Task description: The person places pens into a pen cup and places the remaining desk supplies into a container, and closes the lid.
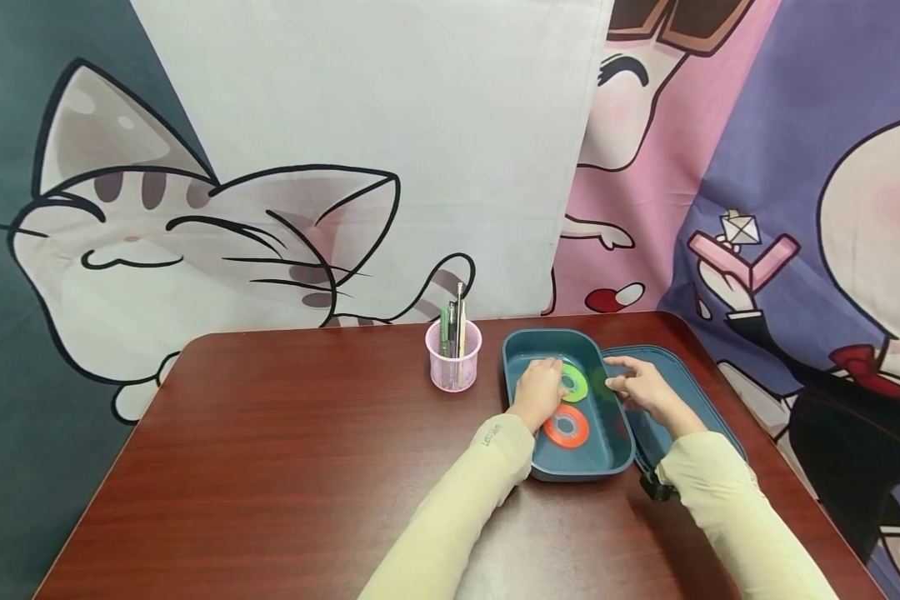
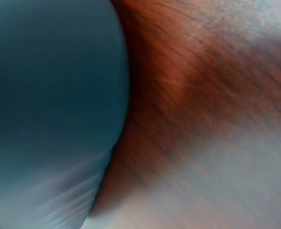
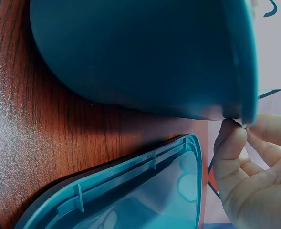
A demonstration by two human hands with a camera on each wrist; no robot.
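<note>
A blue-green rectangular box (image 1: 592,462) stands on the table, holding a bright green ring (image 1: 579,392) and an orange ring (image 1: 567,443). My left hand (image 1: 536,393) reaches inside over the box's left wall, fingers and thumb bent at the green ring's left edge; the fingertips are partly hidden. At the box's right rim is my right hand (image 1: 645,390). In the right wrist view, its thumb and index finger (image 3: 230,143) pinch the rim (image 3: 247,62). The left wrist view shows only the box's blurred outer wall (image 2: 54,95), with no hand visible.
A matching blue-green lid (image 1: 678,375) lies just right of the box, under my right hand. Behind and left stands a pink mesh cup (image 1: 453,375) with several pens. The brown wooden table (image 1: 292,450) meets a cartoon-printed cloth (image 1: 420,100) at the back.
</note>
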